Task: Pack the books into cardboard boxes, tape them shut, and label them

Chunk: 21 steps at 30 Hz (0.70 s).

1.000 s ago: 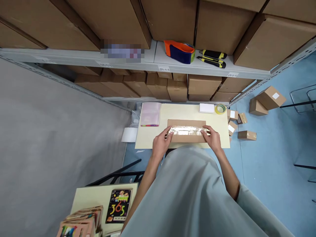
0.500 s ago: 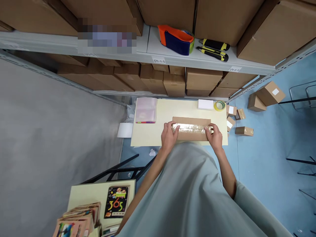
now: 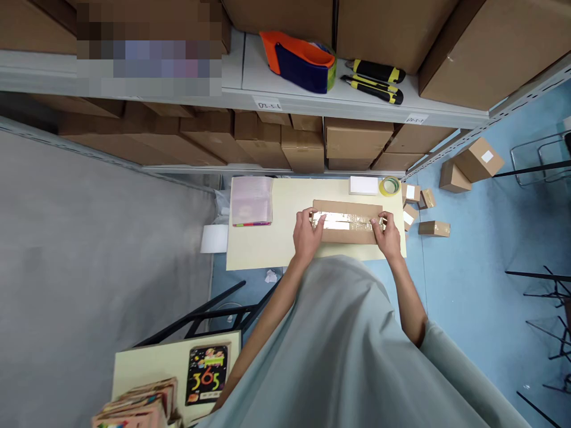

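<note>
A brown cardboard box (image 3: 348, 236) with a strip of shiny clear tape along its upper face is held over the cream table (image 3: 267, 249). My left hand (image 3: 307, 233) grips its left end, thumb on the tape and fingers around the far edge. At the right end, my right hand (image 3: 387, 235) holds it the same way. Behind the box lie a white stack of cards or labels (image 3: 363, 185) and a roll of yellowish tape (image 3: 389, 186). A pinkish plastic folder (image 3: 252, 201) rests at the table's left.
Above the table, a metal shelf (image 3: 303, 106) carries large cartons, an orange-and-navy tape dispenser (image 3: 301, 64) and black-and-yellow utility knives (image 3: 377, 80). Small boxes (image 3: 434, 229) lie on the blue floor to the right. A second table with books (image 3: 143, 404) stands lower left.
The box and both hands have moved slightly away from my body, toward the table's far side. The camera view has shifted a little. Both hands keep their hold.
</note>
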Motion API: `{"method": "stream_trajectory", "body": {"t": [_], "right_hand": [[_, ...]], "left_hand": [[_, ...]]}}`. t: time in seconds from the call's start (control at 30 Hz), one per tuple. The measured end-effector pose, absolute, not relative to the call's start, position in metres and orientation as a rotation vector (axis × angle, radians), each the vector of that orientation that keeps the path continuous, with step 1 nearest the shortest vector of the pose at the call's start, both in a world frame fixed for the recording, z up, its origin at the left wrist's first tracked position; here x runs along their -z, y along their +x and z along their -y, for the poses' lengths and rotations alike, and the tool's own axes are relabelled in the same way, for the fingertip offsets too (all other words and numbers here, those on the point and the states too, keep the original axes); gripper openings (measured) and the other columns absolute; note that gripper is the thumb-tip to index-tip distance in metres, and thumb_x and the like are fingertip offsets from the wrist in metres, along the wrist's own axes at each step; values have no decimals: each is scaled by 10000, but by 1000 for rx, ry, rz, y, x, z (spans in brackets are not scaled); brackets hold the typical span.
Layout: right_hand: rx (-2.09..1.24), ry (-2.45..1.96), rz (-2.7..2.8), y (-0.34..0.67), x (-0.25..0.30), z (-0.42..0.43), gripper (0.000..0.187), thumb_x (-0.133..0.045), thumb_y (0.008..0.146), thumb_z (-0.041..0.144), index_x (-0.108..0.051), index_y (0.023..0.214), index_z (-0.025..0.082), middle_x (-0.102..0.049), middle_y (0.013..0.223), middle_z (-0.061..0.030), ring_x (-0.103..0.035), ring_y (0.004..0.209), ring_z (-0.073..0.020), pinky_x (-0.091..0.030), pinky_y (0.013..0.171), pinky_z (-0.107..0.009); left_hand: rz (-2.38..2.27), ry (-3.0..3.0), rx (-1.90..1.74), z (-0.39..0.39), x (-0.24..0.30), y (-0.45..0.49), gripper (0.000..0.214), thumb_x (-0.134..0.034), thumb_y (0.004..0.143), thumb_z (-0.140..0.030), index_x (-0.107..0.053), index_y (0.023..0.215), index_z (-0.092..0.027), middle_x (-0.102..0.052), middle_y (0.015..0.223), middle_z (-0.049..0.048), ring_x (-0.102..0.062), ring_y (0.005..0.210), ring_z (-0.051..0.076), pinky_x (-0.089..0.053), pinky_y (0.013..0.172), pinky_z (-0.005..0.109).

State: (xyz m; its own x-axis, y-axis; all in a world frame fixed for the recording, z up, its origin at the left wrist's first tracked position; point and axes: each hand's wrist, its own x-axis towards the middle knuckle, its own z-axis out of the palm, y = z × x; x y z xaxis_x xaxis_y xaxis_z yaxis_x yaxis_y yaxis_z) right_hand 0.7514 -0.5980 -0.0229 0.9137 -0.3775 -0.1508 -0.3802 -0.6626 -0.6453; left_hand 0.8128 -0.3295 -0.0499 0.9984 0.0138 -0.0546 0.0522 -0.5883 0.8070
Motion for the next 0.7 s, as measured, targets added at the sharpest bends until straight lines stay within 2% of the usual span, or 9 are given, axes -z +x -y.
{"method": "stream_trajectory", "body": {"t": [0.13, 0.23, 0.43, 0.6, 0.7], "right_hand": [[-82, -2401, -567, 750, 25, 591, 540, -459, 1063, 723, -555, 1345, 273, -776, 1017, -84, -764, 926, -343, -526, 777, -384], [-72, -2434, -560, 743, 29, 579, 517, -456, 1079, 691, -566, 1368, 276, -786, 1035, -85, -766, 850, -326, -531, 770, -380], [-68, -2490, -559, 737, 35, 561, 506, -449, 1094, 649, -577, 1395, 263, -765, 1323, -140, -787, 939, -332, -548, 768, -381], [-99, -2469, -514, 746, 29, 574, 460, -491, 1089, 628, -597, 1377, 286, -787, 1222, -108, -781, 1010, -338, -556, 803, -379], [-112, -2482, -535, 743, 33, 594, 473, -494, 1077, 642, -602, 1368, 285, -791, 1137, -99, -771, 956, -343, -549, 801, -384]], "left_hand": [[9, 2199, 51, 324, 62, 824, 293, -596, 1086, -459, -595, 1298, -257, -661, 1278, 118, -666, 1187, 274, -542, 999, 393], [19, 2194, 88, 316, 77, 822, 282, -582, 1084, -436, -577, 1306, -262, -670, 1303, 121, -660, 1230, 283, -535, 1049, 413], [-77, 2178, 110, 311, 95, 804, 329, -536, 1099, -475, -549, 1341, -253, -675, 1345, 138, -655, 1262, 289, -526, 1089, 439], [-104, 2159, 144, 316, 95, 799, 338, -537, 1099, -491, -552, 1339, -254, -688, 1331, 134, -664, 1248, 284, -534, 1080, 436], [-79, 2137, 197, 326, 95, 796, 309, -561, 1092, -464, -560, 1328, -265, -690, 1343, 123, -679, 1221, 272, -547, 1053, 419]]}}
